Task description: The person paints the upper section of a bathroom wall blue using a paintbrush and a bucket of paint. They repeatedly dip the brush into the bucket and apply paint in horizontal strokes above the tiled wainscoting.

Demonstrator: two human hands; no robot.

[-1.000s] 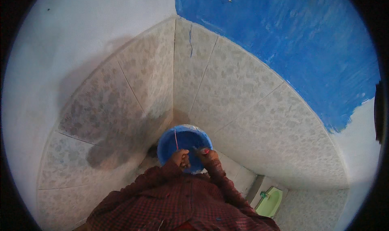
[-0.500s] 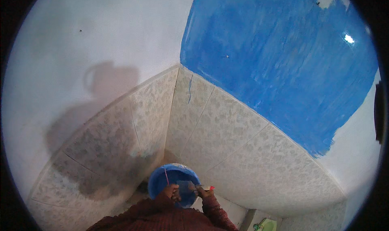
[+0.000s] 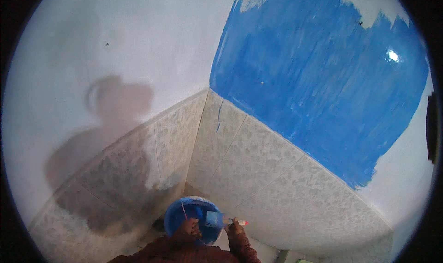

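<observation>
A round blue bucket (image 3: pixel 170 212) with blue paint inside hangs in front of me, low in the picture. My left hand (image 3: pixel 188 227) is closed at its near left side, around a thin pinkish handle (image 3: pixel 184 208) that runs up to the far rim. In my right hand (image 3: pixel 236 228), just right of the bucket, is a wide flat paintbrush (image 3: pixel 214 219). Its blue-wet bristles point left over the bucket's opening, and its pale handle ends in a red tip on the right. Dark red sleeves cover both my forearms.
Glossy blue paint (image 3: pixel 304 78) covers much of the right wall, ragged at its top and right edges. The left wall (image 3: pixel 152 36) is white and carries my shadow. Patterned tiles (image 3: pixel 263 166) line both lower walls, with a blue drip near the corner.
My view has tilted up, so more of the ragged upper paint edge shows. The paintbrush has turned and shifted slightly, its blue bristles now plainer. Both hands keep their grips.
</observation>
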